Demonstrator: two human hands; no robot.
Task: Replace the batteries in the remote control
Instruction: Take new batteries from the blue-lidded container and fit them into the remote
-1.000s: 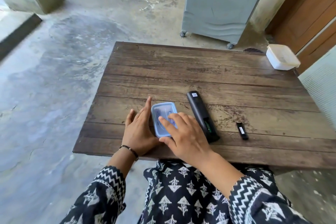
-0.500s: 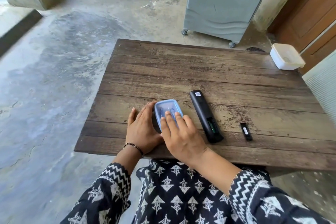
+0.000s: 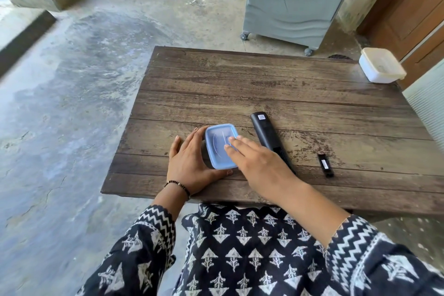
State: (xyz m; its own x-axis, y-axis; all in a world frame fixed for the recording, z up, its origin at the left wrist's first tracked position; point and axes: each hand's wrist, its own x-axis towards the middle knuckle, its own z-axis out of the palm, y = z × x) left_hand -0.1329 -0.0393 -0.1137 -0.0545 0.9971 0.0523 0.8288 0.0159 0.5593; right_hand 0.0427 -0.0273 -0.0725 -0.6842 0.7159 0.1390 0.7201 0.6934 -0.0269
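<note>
A black remote control (image 3: 266, 132) lies face down on the wooden table (image 3: 288, 84), its battery bay open near my wrist. The loose black battery cover (image 3: 325, 165) lies to its right. A small container with a blue lid (image 3: 219, 144) stands left of the remote. My left hand (image 3: 189, 166) wraps around the container's left side and front. My right hand (image 3: 257, 163) lies flat with its fingertips on the lid. No batteries are visible.
A white lidded box (image 3: 380, 67) sits at the table's far right corner. A grey air cooler on wheels (image 3: 290, 0) stands beyond the table. A wooden door (image 3: 413, 12) is at the right. Concrete floor (image 3: 72, 103) spreads to the left.
My right hand has shifted a little to the right across the blue lid, its fingers now flatter. My left hand keeps its hold on the container. The camera moved slightly.
</note>
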